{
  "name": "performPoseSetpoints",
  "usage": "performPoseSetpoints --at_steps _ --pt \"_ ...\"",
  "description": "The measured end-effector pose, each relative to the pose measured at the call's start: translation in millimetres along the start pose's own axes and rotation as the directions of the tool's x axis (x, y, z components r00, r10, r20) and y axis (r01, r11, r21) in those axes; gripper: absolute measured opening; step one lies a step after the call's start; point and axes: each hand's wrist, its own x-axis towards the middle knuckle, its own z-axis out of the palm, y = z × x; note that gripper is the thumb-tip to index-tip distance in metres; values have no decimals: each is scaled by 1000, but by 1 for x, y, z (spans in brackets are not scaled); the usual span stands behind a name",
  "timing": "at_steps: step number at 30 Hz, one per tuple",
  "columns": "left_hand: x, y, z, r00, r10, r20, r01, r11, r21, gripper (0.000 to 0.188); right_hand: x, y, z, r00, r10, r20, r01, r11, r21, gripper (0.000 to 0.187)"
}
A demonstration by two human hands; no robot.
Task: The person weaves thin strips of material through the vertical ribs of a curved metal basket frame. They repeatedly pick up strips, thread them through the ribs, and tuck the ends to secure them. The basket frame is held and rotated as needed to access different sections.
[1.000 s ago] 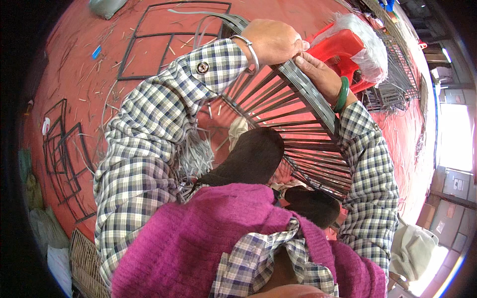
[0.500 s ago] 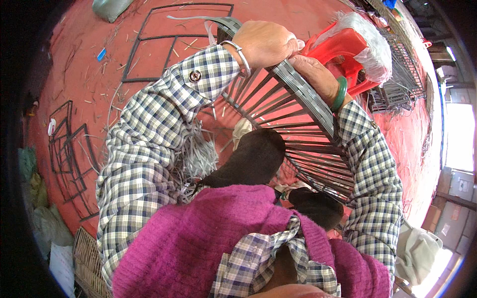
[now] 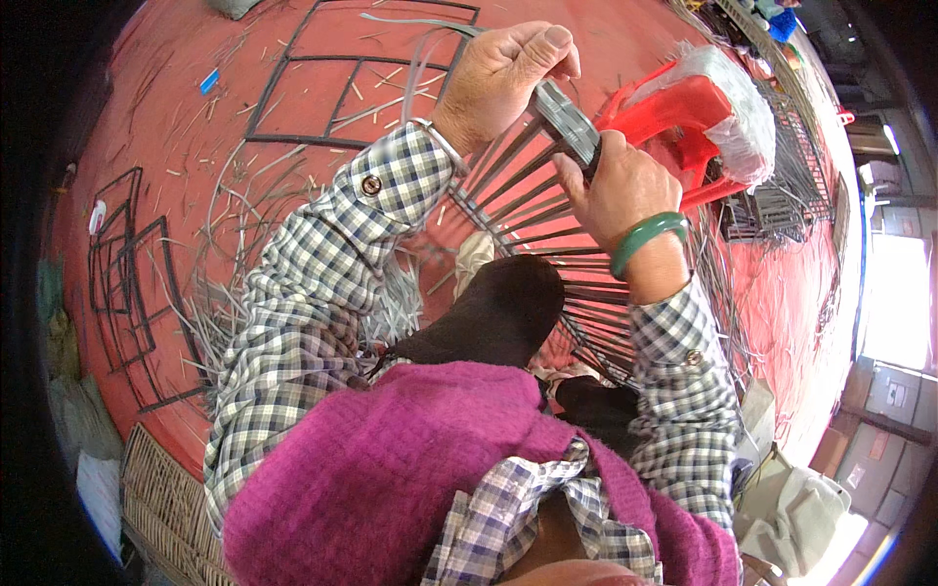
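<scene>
A half-woven basket (image 3: 528, 186) of dark, fanned-out stakes stands in front of my knees. Its woven grey rim band (image 3: 569, 119) shows between my hands. My right hand (image 3: 630, 186), with a green bangle on the wrist, grips this band, thumb on the near side and fingers over the outside. My left hand (image 3: 500, 83), wearing a silver bangle, is closed at the band's left end, thumb pressed against curled fingers. What it pinches is hidden. A loose grey strip (image 3: 420, 20) runs out to the left from behind that hand.
A red plastic stool (image 3: 689, 107) with a wrapped top stands beyond my right hand. Dark rectangular frames (image 3: 357, 63) lie on the red floor, with more frames (image 3: 132, 278) at far left. Loose strips (image 3: 396, 298) pile beside my leg. A wicker panel (image 3: 166, 498) is at lower left.
My left hand has risen and turned thumb-up, away from my right hand. My right hand has turned over the band and shifted nearer to me. The gap between the hands has widened.
</scene>
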Motion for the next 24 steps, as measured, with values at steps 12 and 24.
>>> performPoseSetpoints --at_steps 12,24 --pt "8 6 -45 950 -78 -303 91 996 27 39 12 21 -10 994 -5 -112 11 998 58 26" --pt "5 -29 -58 946 -254 -201 301 920 253 66 -1 11 -7 985 -46 -169 66 991 114 27"
